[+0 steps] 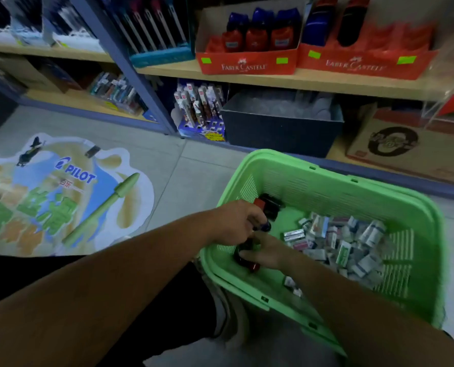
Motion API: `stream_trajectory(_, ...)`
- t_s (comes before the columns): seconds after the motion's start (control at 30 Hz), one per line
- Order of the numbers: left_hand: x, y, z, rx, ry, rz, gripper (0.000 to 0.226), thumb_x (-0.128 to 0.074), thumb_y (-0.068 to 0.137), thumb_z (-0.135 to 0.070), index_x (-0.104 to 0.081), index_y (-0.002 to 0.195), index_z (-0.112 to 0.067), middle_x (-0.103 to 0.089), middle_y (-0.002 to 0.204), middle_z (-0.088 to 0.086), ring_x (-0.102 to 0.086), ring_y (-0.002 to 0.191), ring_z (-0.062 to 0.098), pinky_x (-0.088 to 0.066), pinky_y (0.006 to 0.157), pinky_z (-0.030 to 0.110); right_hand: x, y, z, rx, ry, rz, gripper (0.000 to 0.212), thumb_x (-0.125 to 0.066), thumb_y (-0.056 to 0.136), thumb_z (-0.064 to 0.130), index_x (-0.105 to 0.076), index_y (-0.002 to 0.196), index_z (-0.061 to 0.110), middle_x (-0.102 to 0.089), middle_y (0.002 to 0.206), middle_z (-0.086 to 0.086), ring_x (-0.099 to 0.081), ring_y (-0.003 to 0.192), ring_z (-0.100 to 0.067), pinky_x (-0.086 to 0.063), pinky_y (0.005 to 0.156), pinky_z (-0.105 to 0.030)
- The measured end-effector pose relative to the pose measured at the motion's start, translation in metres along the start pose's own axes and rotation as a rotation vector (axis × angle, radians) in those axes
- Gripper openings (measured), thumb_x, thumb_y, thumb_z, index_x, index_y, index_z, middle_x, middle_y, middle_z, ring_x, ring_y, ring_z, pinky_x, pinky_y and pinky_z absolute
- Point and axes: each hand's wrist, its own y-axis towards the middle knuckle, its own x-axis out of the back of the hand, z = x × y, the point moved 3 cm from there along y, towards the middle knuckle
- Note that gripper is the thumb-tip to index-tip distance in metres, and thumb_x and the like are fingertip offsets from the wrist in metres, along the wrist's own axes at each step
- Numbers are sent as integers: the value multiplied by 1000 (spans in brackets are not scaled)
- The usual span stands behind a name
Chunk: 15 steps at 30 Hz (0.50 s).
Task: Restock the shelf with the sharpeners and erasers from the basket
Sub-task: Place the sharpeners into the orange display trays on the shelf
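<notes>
A green plastic basket (pixel 326 181) sits on the floor in front of the shelf. Inside it, several wrapped erasers (pixel 347 242) lie piled on the right, and dark red and black sharpeners (pixel 269 205) lie at the left. My left hand (pixel 234 221) reaches into the basket's left side, fingers curled round a blue and red sharpener (pixel 263 225). Just below it, my right hand (pixel 265 254) grips dark red sharpeners (pixel 249 264) near the basket's front wall. On the wooden shelf (pixel 313 80) above stand two red Faber-Castell display boxes (pixel 247 63) of sharpeners.
Below the shelf stand a dark bin (pixel 281 128) of clear packets, a card display (pixel 199 109) and a cardboard box (pixel 406 152). A Pilot floor sticker (pixel 61 194) covers the tiles at left. My leg and shoe (pixel 228 313) are beside the basket.
</notes>
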Motion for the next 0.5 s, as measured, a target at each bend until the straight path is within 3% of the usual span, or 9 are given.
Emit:
stream_trajectory(0.1,-31,-6,15,161,-161,-6,50,-52,97,5,-54,145,-8,-61,138,7,-59,118,18,-48,92,21,-20,15,-14,28,-8,2,65,-81,87,42,-52,145,42,-61,134,-6,-62,114,-23,-54,100,-37)
stream_trajectory(0.17,-48,-9,20,204,-234,-10,44,-50,95,11,-57,135,-4,-62,121,7,-59,103,16,-51,84,24,-33,43,-48,40,-1,80,80,-80,73,67,-42,143,65,-56,140,-1,-61,121,-23,-54,101,-39)
stream_trajectory(0.23,-56,-8,23,205,-241,-2,31,-47,94,14,-59,106,-13,-58,95,0,-55,83,10,-46,69,13,-36,47,-52,42,-25,144,84,-81,74,65,-44,149,54,-51,140,6,-57,125,-21,-52,97,-31)
stream_trajectory(0.3,-53,-6,26,226,-243,-56,25,-55,96,3,-56,94,-23,-57,89,-2,-58,85,15,-41,64,12,-32,39,-35,31,-50,156,70,-76,72,67,-63,136,41,-57,135,6,-61,119,-19,-55,97,-35)
stream_trajectory(0.37,-50,-5,30,233,-240,-83,21,-61,96,-5,-58,103,-24,-64,100,4,-64,98,24,-40,67,12,-31,32,-22,36,-93,187,58,-73,75,68,-74,120,31,-64,127,4,-64,113,-18,-55,103,-43)
stream_trajectory(0.4,-52,-3,34,238,-265,-75,25,-60,97,-1,-59,109,-23,-67,101,7,-68,99,21,-41,66,11,-29,28,-18,16,-103,197,55,-74,80,63,-75,119,26,-65,126,3,-64,114,-19,-53,106,-44)
stream_trajectory(0.47,-62,0,41,246,-336,-43,34,-49,99,12,-59,125,-7,-70,85,4,-69,72,-3,-44,61,6,-24,18,-12,-29,-144,216,53,-74,90,55,-72,126,17,-60,133,-2,-61,122,-23,-49,107,-35)
stream_trajectory(0.5,-66,1,45,247,-351,-56,35,-44,99,16,-56,130,5,-67,78,1,-63,58,-8,-44,58,5,-22,16,-14,-33,-154,209,51,-72,94,50,-69,130,14,-57,136,-4,-59,125,-25,-46,104,-30)
